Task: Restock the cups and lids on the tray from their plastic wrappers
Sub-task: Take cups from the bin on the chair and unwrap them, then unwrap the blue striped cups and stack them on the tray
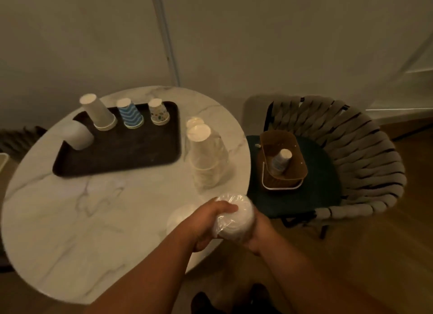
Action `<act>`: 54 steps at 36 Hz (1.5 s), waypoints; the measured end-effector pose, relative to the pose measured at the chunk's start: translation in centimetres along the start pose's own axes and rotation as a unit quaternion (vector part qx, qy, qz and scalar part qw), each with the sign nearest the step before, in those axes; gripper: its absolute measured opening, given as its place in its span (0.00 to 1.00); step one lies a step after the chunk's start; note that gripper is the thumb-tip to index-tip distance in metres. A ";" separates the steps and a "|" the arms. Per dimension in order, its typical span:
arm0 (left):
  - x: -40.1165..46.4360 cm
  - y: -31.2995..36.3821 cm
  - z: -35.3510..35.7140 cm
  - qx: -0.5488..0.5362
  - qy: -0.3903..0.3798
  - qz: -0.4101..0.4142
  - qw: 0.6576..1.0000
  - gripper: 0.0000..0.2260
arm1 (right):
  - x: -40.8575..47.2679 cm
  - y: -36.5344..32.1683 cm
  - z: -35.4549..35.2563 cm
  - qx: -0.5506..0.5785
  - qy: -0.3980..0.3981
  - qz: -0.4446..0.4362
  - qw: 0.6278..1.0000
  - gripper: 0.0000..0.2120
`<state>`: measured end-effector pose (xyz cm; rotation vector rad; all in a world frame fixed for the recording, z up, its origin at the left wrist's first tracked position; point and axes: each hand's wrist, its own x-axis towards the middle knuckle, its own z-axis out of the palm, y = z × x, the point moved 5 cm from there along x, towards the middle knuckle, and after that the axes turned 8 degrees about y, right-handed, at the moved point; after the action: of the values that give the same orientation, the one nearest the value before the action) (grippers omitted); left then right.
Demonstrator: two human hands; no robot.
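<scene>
Dark brown tray (121, 154) on white grey-veined marble table (70, 220). On tray: plain white cup stack (98, 113), blue-white zigzag cups (130, 113), multicolour-dotted white cups (158, 112). Right of tray: woven grey chair (365, 154), dark green seat (293, 196), brown basket (281, 159).

Both hands (212, 222) grip wrapped lids (236, 220) beside the table (70, 231).

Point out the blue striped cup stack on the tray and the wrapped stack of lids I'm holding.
Blue striped cup stack (130, 115), head view, on its patterned side.
Wrapped stack of lids (236, 217), head view, on its plastic-covered side.
</scene>
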<state>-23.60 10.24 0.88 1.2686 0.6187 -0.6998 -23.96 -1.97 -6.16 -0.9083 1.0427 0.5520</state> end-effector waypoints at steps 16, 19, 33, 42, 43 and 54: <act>3.3 1.9 -9.6 0.009 0.178 0.078 0.981 0.24 | 0.9 0.0 8.9 -0.223 -0.043 -0.165 0.960 0.08; 3.9 2.5 -10.1 0.068 0.196 0.106 0.972 0.30 | 1.8 -0.1 9.2 -0.252 -0.004 -0.180 0.951 0.09; 3.4 3.9 -11.3 0.158 0.200 0.127 0.959 0.40 | 1.7 -1.3 8.9 -0.320 0.074 -0.244 0.912 0.12; 2.1 4.6 -12.2 0.154 0.224 0.135 0.953 0.47 | 1.6 -2.2 8.2 -0.370 0.079 -0.281 0.882 0.20; 2.0 4.7 -12.3 0.156 0.232 0.144 0.949 0.44 | 1.6 -2.2 8.2 -0.372 0.080 -0.282 0.881 0.20; -5.8 9.5 -4.8 0.297 0.270 0.505 0.764 0.11 | 0.0 -6.1 5.5 -0.319 0.146 -0.383 0.855 0.14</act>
<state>-20.27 17.14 10.33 2.1507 0.0533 0.4623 -16.62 -0.56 -2.82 -1.9304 0.6578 0.0584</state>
